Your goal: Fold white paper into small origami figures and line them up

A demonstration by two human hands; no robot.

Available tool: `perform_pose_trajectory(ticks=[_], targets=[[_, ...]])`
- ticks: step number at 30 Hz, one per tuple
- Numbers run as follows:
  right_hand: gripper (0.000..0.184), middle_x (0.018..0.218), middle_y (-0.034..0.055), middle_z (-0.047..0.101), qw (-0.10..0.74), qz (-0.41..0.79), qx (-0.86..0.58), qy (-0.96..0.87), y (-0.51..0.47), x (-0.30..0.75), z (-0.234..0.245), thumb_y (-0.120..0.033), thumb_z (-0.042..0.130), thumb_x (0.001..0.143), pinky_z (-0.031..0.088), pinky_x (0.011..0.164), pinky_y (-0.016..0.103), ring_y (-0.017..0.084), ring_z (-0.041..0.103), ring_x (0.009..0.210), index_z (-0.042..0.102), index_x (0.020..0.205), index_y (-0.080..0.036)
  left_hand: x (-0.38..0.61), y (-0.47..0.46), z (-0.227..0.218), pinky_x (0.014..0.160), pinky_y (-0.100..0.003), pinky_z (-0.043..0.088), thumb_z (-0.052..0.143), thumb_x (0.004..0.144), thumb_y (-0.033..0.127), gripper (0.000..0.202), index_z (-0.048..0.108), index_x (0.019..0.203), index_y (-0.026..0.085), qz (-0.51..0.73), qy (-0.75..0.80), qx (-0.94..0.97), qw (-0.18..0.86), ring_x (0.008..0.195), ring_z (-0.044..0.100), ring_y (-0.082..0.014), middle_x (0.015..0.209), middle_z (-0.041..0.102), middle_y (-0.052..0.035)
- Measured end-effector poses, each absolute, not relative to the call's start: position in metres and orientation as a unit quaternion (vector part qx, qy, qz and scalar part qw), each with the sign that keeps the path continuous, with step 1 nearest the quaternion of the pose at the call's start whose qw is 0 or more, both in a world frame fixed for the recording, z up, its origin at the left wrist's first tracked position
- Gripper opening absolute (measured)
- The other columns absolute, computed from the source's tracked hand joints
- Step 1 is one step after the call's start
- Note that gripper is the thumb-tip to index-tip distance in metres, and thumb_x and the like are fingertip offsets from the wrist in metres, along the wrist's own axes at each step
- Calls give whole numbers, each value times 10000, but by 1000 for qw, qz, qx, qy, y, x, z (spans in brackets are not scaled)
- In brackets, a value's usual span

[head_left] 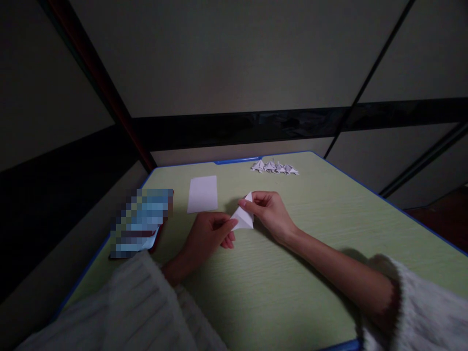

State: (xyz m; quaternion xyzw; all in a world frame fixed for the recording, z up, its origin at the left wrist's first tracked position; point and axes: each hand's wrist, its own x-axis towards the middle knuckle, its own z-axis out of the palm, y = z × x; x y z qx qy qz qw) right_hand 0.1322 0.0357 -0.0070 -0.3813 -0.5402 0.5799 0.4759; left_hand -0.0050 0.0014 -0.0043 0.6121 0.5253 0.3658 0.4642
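Observation:
A small white folded paper piece (243,217), triangular in shape, is held just above the green table (300,273) between both my hands. My left hand (208,236) pinches its lower left edge with closed fingers. My right hand (268,210) pinches its upper corner between thumb and fingertips. Both sleeves are thick white knit.
A flat white paper sheet (202,194) lies behind my left hand. A row of several small folded white paper pieces (275,167) sits near the table's far edge. A blurred blue object (141,222) rests at the left edge. The table has a blue rim (237,160), with walls behind.

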Motion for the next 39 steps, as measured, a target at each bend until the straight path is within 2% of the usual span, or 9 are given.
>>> perform_pose_trajectory(ticks=[5, 9, 14, 20, 23, 28, 31, 35, 39], targets=[[261, 431, -45, 450, 478, 588, -372, -535, 36, 131, -8, -339, 647, 546, 228, 386, 190, 41, 353, 382, 514, 512, -117, -5, 0, -6, 394, -167, 402, 509, 691, 252, 242, 525, 485, 127, 357, 511, 609, 490, 369, 505, -68, 419, 546, 25], [266, 407, -49, 439, 473, 606, -349, -536, 32, 130, -8, -343, 656, 536, 232, 372, 191, 44, 351, 364, 514, 505, -119, -5, 0, -7, 419, -173, 428, 452, 735, 303, 270, 555, 560, 126, 366, 487, 611, 505, 411, 548, -84, 467, 583, 11], [246, 425, -34, 476, 470, 622, -323, -536, 28, 129, -7, -338, 623, 590, 268, 391, 194, 49, 380, 381, 551, 537, -109, -4, 1, -6, 399, -174, 431, 407, 758, 324, 329, 554, 550, 116, 364, 483, 610, 513, 384, 543, -85, 451, 585, 2], [284, 426, -26, 487, 473, 640, -323, -512, 29, 127, -9, -384, 568, 639, 283, 373, 189, 59, 406, 373, 544, 543, -118, -5, 1, -3, 383, -177, 426, 435, 742, 301, 302, 558, 535, 120, 365, 487, 614, 503, 365, 535, -88, 435, 584, 4], [314, 419, -37, 463, 467, 636, -323, -523, 30, 126, -9, -414, 536, 660, 273, 359, 183, 51, 381, 361, 519, 535, -126, -4, 0, 0, 359, -171, 411, 446, 730, 280, 295, 553, 507, 120, 366, 498, 612, 494, 335, 515, -81, 402, 568, 9], [247, 427, -52, 457, 419, 594, -367, -580, 29, 126, -6, -299, 653, 553, 259, 357, 171, 39, 363, 370, 488, 503, -122, -3, -1, 0, 334, -167, 397, 459, 708, 226, 273, 543, 468, 127, 357, 524, 601, 487, 298, 487, -74, 354, 538, 22], [241, 428, -46, 466, 413, 590, -373, -584, 27, 126, -4, -298, 658, 541, 269, 361, 175, 43, 371, 375, 502, 510, -117, -2, -1, 0, 329, -169, 386, 456, 708, 231, 277, 540, 463, 132, 354, 523, 603, 488, 292, 477, -72, 351, 528, 28], [258, 419, -47, 450, 428, 586, -358, -588, 27, 126, -6, -345, 613, 588, 250, 352, 173, 39, 345, 363, 512, 520, -117, -3, -2, 1, 316, -166, 345, 435, 726, 273, 326, 502, 434, 144, 343, 530, 622, 464, 277, 445, -65, 330, 487, 45], [337, 414, -45, 413, 433, 585, -358, -585, 30, 128, -10, -419, 505, 672, 222, 346, 179, 40, 317, 353, 475, 501, -130, -7, -4, 2, 299, -164, 248, 452, 719, 318, 384, 406, 371, 162, 337, 560, 643, 399, 238, 326, -43, 264, 371, 76]])
